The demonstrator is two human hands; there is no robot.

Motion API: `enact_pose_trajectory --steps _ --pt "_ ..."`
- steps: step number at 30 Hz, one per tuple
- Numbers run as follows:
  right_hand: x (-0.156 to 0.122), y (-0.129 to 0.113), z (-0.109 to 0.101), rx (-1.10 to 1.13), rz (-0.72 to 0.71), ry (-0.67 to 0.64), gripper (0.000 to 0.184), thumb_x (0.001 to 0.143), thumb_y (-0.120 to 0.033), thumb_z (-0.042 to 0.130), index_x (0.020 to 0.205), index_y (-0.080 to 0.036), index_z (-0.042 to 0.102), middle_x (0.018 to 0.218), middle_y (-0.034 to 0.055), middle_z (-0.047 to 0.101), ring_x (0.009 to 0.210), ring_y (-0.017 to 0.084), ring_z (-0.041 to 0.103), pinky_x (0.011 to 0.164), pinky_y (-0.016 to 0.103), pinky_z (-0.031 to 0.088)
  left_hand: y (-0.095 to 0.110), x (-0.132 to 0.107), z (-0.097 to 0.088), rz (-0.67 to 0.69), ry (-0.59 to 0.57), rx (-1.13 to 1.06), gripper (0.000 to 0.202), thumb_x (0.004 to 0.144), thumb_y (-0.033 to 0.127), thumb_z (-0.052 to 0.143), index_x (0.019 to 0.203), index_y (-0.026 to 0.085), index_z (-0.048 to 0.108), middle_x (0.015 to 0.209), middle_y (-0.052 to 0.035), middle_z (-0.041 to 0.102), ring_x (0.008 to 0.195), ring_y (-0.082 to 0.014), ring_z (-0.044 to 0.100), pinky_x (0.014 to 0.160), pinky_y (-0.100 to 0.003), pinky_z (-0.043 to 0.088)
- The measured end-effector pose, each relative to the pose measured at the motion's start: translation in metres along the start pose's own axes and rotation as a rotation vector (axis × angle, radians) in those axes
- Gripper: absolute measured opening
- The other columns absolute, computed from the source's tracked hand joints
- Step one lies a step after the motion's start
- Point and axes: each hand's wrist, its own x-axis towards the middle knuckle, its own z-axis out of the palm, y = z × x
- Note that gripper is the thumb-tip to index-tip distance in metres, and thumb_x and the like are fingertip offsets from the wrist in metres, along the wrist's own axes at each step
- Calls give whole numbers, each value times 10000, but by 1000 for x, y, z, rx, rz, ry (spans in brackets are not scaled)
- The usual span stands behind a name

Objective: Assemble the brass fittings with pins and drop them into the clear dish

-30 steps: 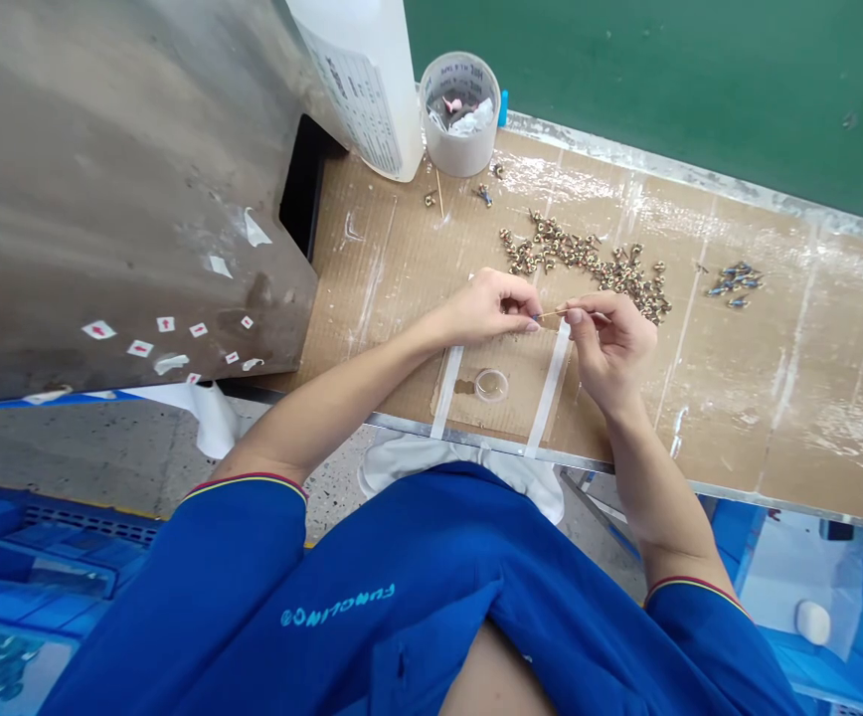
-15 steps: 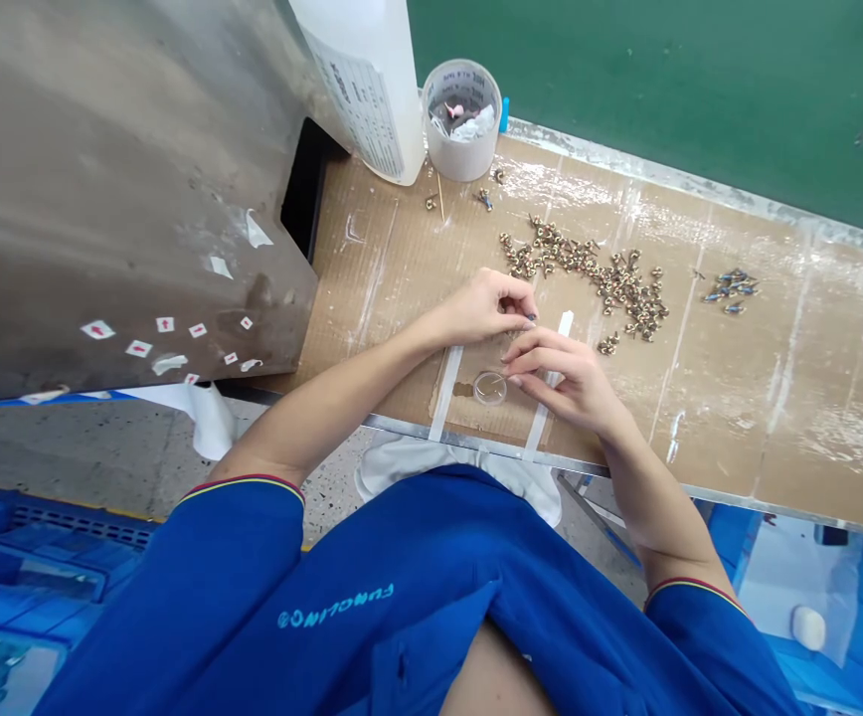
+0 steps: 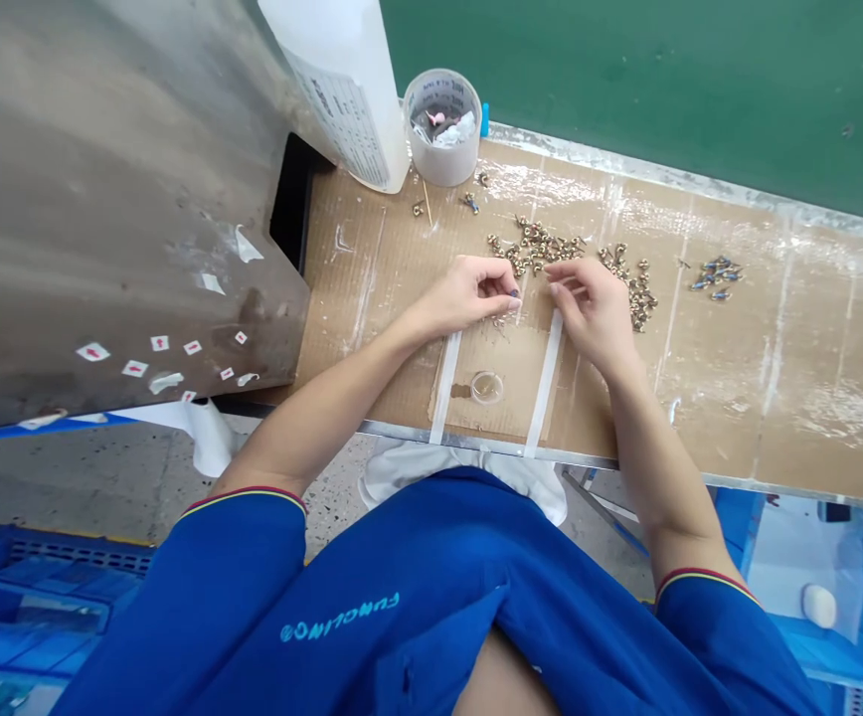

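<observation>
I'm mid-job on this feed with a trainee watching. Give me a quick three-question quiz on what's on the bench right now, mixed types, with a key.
1. Multiple choice: what sits between the two white strips?
A) the tall bottle
B) the clear round dish
C) the tape roll filled with scraps

2. True or false: in this view, the small cluster of blue-tipped pieces lies to the right of the big brass pile.

3. Fill in the missing word: the small blue piece is held in the person's ... hand.

Key: 1: B. 2: true. 3: left; the left hand is pinching it.
</observation>
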Motion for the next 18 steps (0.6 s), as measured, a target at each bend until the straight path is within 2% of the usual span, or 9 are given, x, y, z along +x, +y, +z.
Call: enact_pose_trajectory --steps 4,10,18 --pt "17 15 11 -98 -17 -33 151 966 -232 599 1084 -259 689 1084 71 685 953 243 671 926 445 571 0 0 0 9 -1 26 138 797 239 735 767 139 646 732 -3 649 685 -110 564 680 -242 460" --pt "26 25 19 -125 -26 -38 77 969 -202 598 950 -248 658 1076 79 664 1020 272 643 939 464 546 -3 0 3 24 7 21 169 800 278 729 767 146 628 703 4 627 650 -105 541 650 -236 448" --pt "24 20 18 -78 -73 48 139 997 -306 580 892 -282 668 967 58 724 956 249 681 894 428 575 -1 -1 3 54 11 63 210 842 318 693 740 161 597 669 9 582 629 -105 507 620 -234 421"
